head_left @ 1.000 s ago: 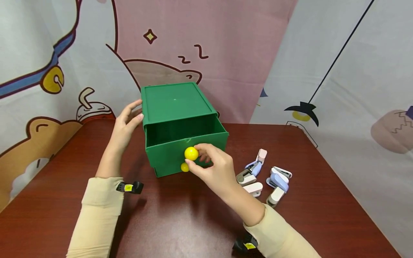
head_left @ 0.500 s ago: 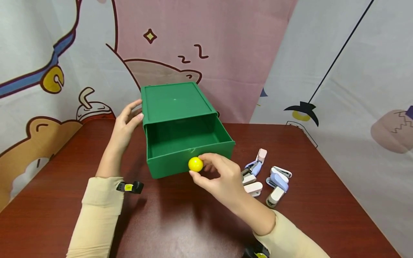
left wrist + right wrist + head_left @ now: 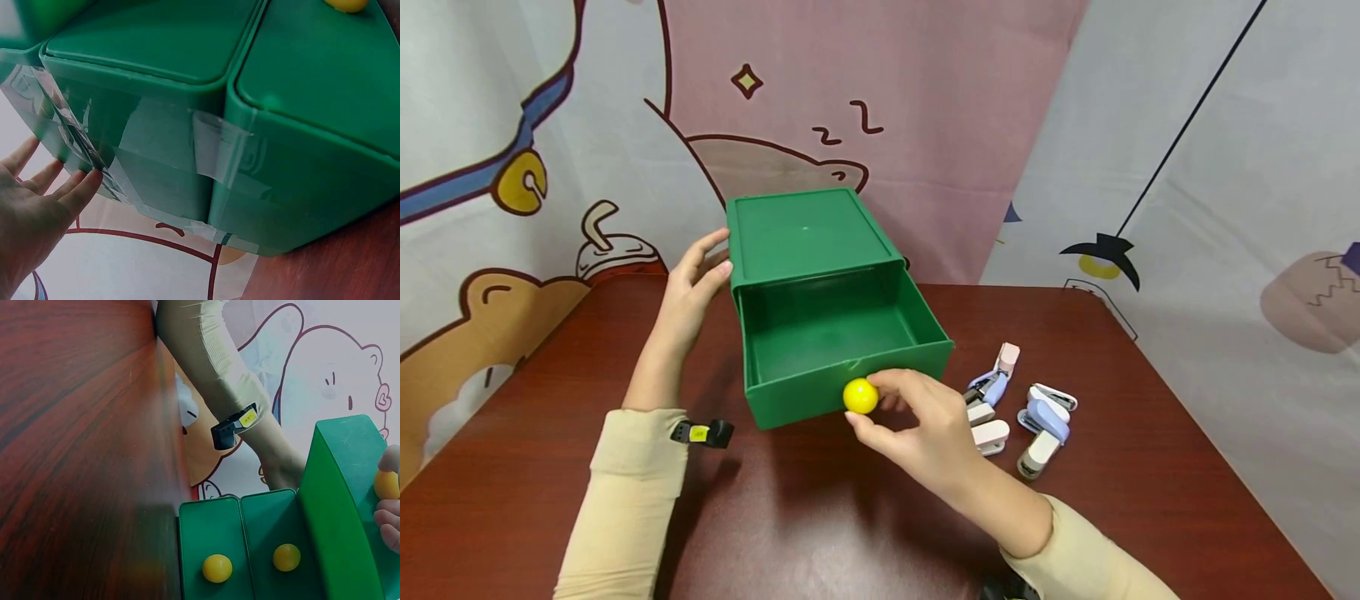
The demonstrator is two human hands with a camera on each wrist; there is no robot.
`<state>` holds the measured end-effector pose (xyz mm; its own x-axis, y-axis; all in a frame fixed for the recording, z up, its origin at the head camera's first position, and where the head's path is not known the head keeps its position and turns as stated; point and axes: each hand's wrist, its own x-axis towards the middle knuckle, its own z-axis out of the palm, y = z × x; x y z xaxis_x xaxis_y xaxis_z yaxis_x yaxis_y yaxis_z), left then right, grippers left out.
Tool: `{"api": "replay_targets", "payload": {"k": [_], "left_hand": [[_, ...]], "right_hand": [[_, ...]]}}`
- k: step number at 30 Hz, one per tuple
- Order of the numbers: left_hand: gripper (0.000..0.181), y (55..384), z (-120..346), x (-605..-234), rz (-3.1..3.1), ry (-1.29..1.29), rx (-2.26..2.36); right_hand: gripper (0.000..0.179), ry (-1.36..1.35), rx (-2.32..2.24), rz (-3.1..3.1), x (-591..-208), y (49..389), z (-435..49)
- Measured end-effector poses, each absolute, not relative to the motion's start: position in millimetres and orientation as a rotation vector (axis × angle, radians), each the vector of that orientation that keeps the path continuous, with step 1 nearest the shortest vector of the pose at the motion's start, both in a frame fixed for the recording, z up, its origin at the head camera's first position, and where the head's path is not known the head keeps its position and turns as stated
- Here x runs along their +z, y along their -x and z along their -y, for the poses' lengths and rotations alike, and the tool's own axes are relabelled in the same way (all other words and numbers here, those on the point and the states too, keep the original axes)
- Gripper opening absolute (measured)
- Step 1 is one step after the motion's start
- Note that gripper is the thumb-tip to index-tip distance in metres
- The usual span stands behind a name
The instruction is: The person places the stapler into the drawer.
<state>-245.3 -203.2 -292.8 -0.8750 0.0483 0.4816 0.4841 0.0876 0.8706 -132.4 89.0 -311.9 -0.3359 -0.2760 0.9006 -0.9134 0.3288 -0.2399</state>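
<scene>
On the reddish-brown table stands a green drawer cabinet, and its top drawer is pulled out toward the person, so that the inner floor can be seen. At the middle of this drawer's front is a yellow ball knob. The right hand holds this knob in a pinch, with the thumb at the lower side of it and the index finger at the upper side. The left hand touches the left side of the cabinet; its fingers are spread apart from one another, and they are not curled round anything. In the left wrist view, the fingertips lie against this side wall, where strips of transparent tape cross the joints between the green units.

In the right wrist view, two lower drawers are shut, and each of them has its own yellow knob. On the right part of the table, near the right hand, lie several small staplers in white, light blue and pink. Both arms wear pale yellow sleeves. Behind the table hangs a cloth backdrop with cartoon drawings.
</scene>
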Motion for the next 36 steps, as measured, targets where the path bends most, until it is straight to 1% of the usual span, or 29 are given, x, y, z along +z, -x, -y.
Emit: {"api": "replay_targets", "payload": {"k": [8, 15, 22, 27, 30, 33, 36], "left_hand": [[0.048, 245, 202, -292, 2.033, 0.542, -1.859], [0.048, 246, 202, -293, 2.05, 0.537, -1.837], [0.048, 245, 201, -292, 2.014, 0.543, -1.872], [0.048, 245, 202, -292, 2.017, 0.546, -1.865], [0.048, 245, 202, -292, 2.018, 0.55, -1.862], [0.048, 245, 202, -293, 2.022, 0.551, -1.861], [0.048, 245, 203, -293, 2.037, 0.544, -1.842]], "right_hand": [[0.038, -1.089, 1.038, 1.841, -309, 133, -97], [0.037, -1.11, 0.978, 1.851, -310, 139, -122], [0.032, -1.15, 0.962, 1.854, -316, 153, -154], [0.024, -1.186, 0.998, 1.868, -313, 164, -176], [0.024, -1.098, 0.999, 1.944, -305, 169, -188], [0.032, -0.954, 0.989, 2.048, -300, 175, -199], [0.035, -0.831, 0.989, 2.144, -306, 187, -215]]}}
